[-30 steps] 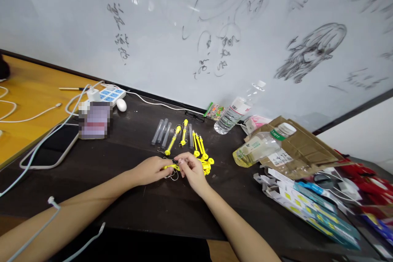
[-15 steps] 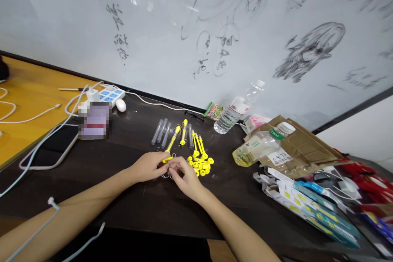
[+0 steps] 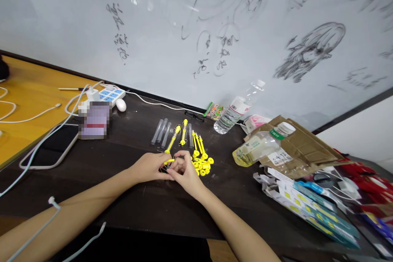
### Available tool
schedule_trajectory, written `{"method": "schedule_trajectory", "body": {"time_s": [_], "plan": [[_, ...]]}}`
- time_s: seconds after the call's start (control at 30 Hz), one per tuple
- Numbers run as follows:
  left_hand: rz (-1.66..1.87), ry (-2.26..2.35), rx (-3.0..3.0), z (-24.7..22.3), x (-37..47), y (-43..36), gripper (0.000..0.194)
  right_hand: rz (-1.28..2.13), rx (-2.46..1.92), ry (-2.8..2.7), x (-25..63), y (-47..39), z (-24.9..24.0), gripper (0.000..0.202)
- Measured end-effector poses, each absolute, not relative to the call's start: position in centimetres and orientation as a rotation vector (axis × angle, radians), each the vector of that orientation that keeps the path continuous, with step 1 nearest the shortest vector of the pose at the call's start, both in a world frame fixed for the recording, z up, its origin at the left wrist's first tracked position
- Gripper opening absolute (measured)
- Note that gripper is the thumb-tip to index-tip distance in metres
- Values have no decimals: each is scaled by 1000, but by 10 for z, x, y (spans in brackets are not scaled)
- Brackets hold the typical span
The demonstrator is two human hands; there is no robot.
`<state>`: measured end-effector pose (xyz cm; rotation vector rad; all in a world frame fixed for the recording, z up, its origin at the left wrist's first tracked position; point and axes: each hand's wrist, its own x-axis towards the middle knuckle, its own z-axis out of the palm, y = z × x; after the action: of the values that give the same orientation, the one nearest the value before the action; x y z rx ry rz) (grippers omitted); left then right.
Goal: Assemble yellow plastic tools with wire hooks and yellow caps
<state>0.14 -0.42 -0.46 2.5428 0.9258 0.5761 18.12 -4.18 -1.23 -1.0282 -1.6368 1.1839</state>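
My left hand (image 3: 152,166) is closed on a small yellow plastic piece (image 3: 168,161), gripped between thumb and fingers. Against it is my right hand (image 3: 185,174), its thumb and fingers drawn together over thin metal wire hooks (image 3: 165,168); what they pinch is mostly hidden. Just beyond the hands lie two yellow-and-clear hooked tubes (image 3: 184,132) that look like spring scales. Several clear plastic tubes (image 3: 161,132) lie to their left and another clear tube (image 3: 190,135) to their right. Yellow rods (image 3: 199,146) and a pile of yellow rings and caps (image 3: 203,166) sit right of my right hand.
Two bottles (image 3: 232,115) (image 3: 259,147), cardboard (image 3: 302,145) and an opened box (image 3: 310,206) crowd the right side. At left are a phone (image 3: 55,147), a power strip (image 3: 112,96) and cables. A whiteboard (image 3: 153,28) backs the dark table (image 3: 138,208).
My right hand has shifted slightly right and up, its fingers raised and spread a little more. My left hand has stayed in place with the yellow piece, and more of the wire hooks now shows.
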Motion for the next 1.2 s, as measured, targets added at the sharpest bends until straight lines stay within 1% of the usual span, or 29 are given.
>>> {"method": "schedule_trajectory", "body": {"time_s": [0.07,0.1,0.2,0.23,0.43,0.63,0.77,0.97,1.2], "plan": [[585,957,2557,-3,1,-4,38,1194,-1034,-1581,181,-41,-11,42],[591,978,2566,-3,1,-4,38,1194,-1039,-1573,181,-40,-11,40],[586,994,2595,-3,0,-4,38,1214,-1081,-1650,182,-39,-10,24],[579,986,2608,-3,0,-4,38,1225,-1098,-1683,182,-39,-10,22],[567,949,2644,-8,1,-3,41,1300,-1130,-1681,182,-39,-8,35],[564,928,2670,-9,2,-4,37,1274,-1147,-1686,184,-37,-12,42],[562,920,2704,-10,2,-4,35,1216,-1166,-1690,185,-36,-13,42],[538,930,2716,-11,3,-3,36,1242,-1223,-1661,186,-34,-16,45],[514,897,2721,-13,2,-3,33,1180,-1214,-1691,186,-34,-16,42]]}}
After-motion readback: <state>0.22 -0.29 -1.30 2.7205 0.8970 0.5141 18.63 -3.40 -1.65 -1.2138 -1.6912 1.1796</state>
